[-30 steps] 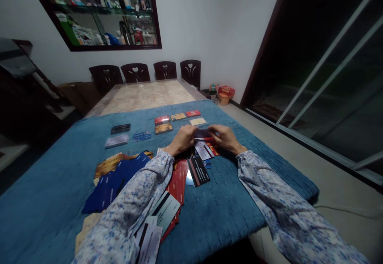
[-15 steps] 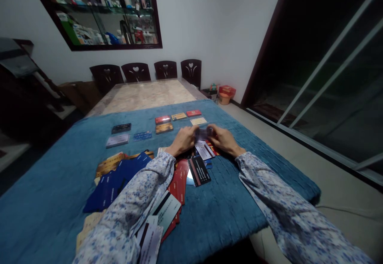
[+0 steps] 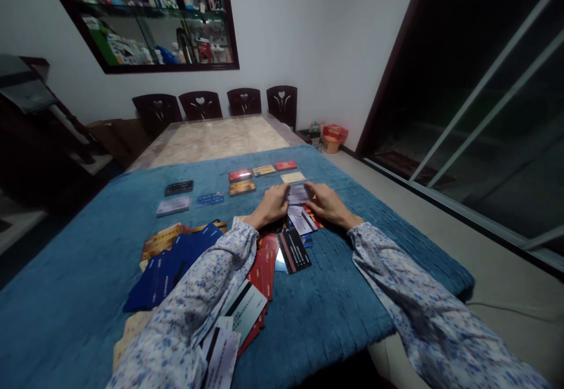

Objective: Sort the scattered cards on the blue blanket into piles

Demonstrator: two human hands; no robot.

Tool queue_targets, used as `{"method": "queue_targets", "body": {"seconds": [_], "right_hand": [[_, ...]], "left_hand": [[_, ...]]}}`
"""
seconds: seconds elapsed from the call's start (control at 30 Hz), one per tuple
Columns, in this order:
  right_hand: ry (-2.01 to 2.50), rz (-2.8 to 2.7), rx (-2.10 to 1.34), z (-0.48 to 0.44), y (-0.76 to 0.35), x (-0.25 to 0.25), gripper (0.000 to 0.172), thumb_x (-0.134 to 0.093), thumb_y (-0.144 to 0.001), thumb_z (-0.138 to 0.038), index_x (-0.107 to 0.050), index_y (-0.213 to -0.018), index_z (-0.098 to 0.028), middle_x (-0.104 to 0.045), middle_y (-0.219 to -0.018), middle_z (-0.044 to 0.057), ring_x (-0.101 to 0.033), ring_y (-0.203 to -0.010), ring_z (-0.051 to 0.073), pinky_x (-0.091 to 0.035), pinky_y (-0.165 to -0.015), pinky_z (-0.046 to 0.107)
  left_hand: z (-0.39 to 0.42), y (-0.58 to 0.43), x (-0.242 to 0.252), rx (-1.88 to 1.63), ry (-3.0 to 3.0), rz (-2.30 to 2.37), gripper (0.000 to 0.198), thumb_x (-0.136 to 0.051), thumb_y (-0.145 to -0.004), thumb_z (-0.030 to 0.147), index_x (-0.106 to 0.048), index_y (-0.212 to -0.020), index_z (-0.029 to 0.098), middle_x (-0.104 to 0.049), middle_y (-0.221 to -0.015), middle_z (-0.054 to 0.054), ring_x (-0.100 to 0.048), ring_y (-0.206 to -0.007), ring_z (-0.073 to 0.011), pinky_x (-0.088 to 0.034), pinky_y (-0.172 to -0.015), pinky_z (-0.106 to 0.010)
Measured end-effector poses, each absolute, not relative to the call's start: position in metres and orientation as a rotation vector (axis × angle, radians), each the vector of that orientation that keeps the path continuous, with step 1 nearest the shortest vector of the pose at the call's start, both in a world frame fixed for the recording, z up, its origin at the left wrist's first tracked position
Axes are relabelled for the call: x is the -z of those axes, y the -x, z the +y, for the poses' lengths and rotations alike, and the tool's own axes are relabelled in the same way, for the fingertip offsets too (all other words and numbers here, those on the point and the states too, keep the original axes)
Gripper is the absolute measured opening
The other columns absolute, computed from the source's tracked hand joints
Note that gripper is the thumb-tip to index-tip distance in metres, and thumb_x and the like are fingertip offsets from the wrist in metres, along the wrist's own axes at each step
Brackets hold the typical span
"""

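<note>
My left hand [image 3: 272, 205] and my right hand [image 3: 329, 203] hold pale lilac cards [image 3: 299, 194] between them by the short ends. How many cards are stacked there I cannot tell. Just under my hands lie a white striped card [image 3: 301, 222] and red-and-yellow cards, partly covered. A black card [image 3: 294, 251] with a brown stripe rests nearer to me. Red cards [image 3: 265, 268] are fanned out beside my left sleeve, with a pale green card [image 3: 245, 308] over them. Dark blue cards [image 3: 175, 265] spread to the left, partly hidden by that sleeve.
Beyond my hands, small stacks stand on the blue cloth [image 3: 339, 295]: a black stack [image 3: 178, 187], a lilac stack [image 3: 173, 205], a gold stack [image 3: 242, 187] and red ones [image 3: 286, 166]. A single blue card [image 3: 210, 199] lies between. Dark chairs [image 3: 282, 106] line the far end.
The lilac cards, blurred by motion before, now show sharply between my hands. My hands stay in nearly the same place, and the other cards have not moved.
</note>
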State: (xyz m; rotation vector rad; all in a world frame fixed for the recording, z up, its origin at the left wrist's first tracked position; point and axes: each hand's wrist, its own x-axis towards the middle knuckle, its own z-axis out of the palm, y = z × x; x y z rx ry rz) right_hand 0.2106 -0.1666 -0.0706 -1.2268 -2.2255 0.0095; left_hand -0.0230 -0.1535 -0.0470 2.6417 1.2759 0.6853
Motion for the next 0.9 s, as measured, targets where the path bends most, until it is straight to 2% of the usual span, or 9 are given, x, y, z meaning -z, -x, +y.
{"method": "queue_targets", "body": {"seconds": [0.2, 0.43, 0.67, 0.9], "right_hand": [[1.246, -2.24, 0.001, -0.163, -0.213, 0.072, 0.059, -0.066, -0.088, -0.028, -0.052, -0.144, -0.015, -0.07, -0.113, 0.017, -0.062, -0.099, 0.031, -0.051, -0.088, 0.044], [1.232, -2.251, 0.025, -0.159, -0.216, 0.073, 0.056, -0.07, -0.087, -0.031, -0.057, -0.14, -0.019, -0.07, -0.109, 0.013, -0.06, -0.098, 0.03, -0.05, -0.087, 0.043], [1.162, -2.266, 0.116, -0.161, -0.22, 0.065, 0.052, -0.072, -0.085, -0.032, -0.063, -0.135, -0.02, -0.062, -0.129, 0.017, -0.053, -0.116, 0.035, -0.049, -0.097, 0.052], [1.15, -2.305, 0.101, -0.158, -0.221, 0.064, 0.051, -0.073, -0.086, -0.036, -0.065, -0.135, -0.022, -0.064, -0.124, 0.016, -0.054, -0.111, 0.035, -0.049, -0.094, 0.053]], "left_hand": [[-0.153, 0.025, 0.044, -0.645, -2.633, 1.272, 0.049, -0.06, -0.083, 0.021, -0.053, -0.131, 0.016, -0.068, -0.116, -0.014, -0.063, -0.109, -0.0291, -0.052, -0.098, -0.047], [-0.154, 0.025, 0.04, -0.597, -2.62, 1.269, 0.04, -0.059, -0.084, 0.018, -0.055, -0.123, 0.017, -0.067, -0.117, -0.013, -0.062, -0.112, -0.0288, -0.052, -0.099, -0.045], [-0.157, 0.027, 0.033, -0.554, -2.674, 1.294, 0.035, -0.063, -0.084, 0.025, -0.058, -0.118, 0.017, -0.059, -0.123, -0.015, -0.055, -0.12, -0.032, -0.048, -0.103, -0.05], [-0.158, 0.027, 0.027, -0.542, -2.72, 1.266, 0.028, -0.061, -0.083, 0.023, -0.061, -0.11, 0.018, -0.055, -0.12, -0.014, -0.052, -0.114, -0.0316, -0.048, -0.097, -0.051]]}}
